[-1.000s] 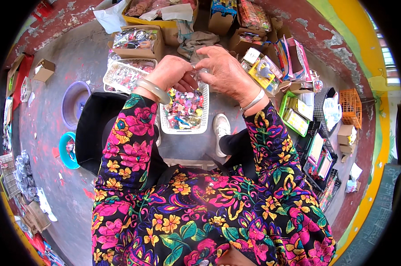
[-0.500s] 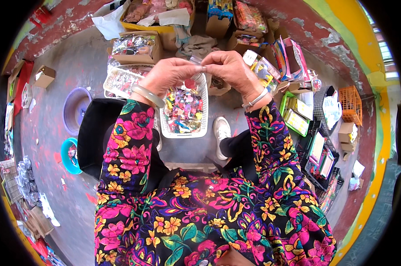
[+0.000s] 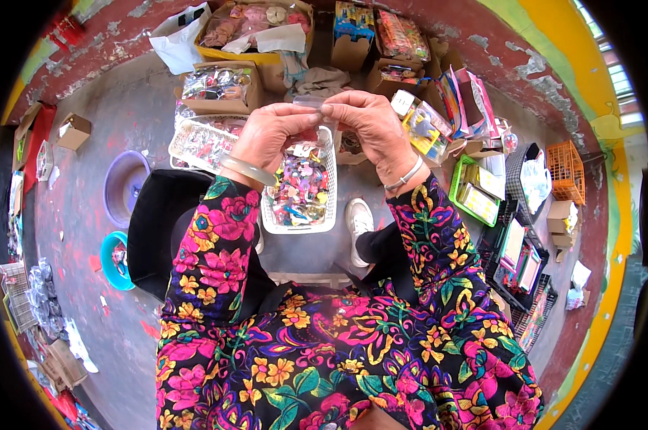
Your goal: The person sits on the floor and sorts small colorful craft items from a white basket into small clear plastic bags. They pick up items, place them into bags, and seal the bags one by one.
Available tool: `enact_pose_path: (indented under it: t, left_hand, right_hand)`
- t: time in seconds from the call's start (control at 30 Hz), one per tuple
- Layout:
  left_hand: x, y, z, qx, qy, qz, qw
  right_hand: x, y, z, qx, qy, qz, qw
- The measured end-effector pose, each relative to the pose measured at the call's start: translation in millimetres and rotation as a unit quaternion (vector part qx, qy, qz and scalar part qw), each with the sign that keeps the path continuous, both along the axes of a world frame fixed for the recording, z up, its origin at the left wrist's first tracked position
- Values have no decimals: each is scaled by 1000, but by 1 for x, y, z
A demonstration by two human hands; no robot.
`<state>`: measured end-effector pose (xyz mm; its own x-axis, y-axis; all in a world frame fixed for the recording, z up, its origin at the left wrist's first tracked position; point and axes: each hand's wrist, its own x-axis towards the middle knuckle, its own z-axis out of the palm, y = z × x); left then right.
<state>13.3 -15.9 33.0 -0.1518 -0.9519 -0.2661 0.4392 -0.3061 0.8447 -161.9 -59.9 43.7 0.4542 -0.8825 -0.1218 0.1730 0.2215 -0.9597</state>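
Note:
Over the far end of a white plastic basket, my two hands meet at the fingertips. Between them is a small clear plastic bag, its top strip showing past my fingers. My left hand pinches one side of it and my right hand pinches the other. What the bag contains, if anything, is hidden by my fingers. Small colourful pieces, many in wrappers, fill the basket below. Their exact kind is too small to tell.
Another white basket of wrapped pieces stands left of the first. Behind it is a cardboard box of packets. On the right are a green tray, black crates and an orange crate. Purple and teal basins lie left.
Both hands have come slightly nearer to me, and the bag's top strip now shows more plainly between the fingertips. The grip on the bag stays closed.

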Motion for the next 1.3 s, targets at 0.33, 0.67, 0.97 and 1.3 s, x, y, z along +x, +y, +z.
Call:
enact_pose_path:
  t: [0.33, 0.67, 0.97, 1.3]
  left_hand:
    - [-6, -1, 2, -93, -23, 23, 995]
    - [-7, 5, 12, -110, 25, 44, 993]
    - [-6, 8, 13, -131, 37, 46, 990]
    - [-4, 9, 9, -168, -8, 42, 985]
  right_hand:
    - [0, 2, 7, -20, -3, 1, 1000]
    - [-1, 2, 6, 4, -80, 18, 997]
    - [7, 15, 13, -71, -94, 0, 993]
    - [9, 19, 5, -206, 12, -36, 978]
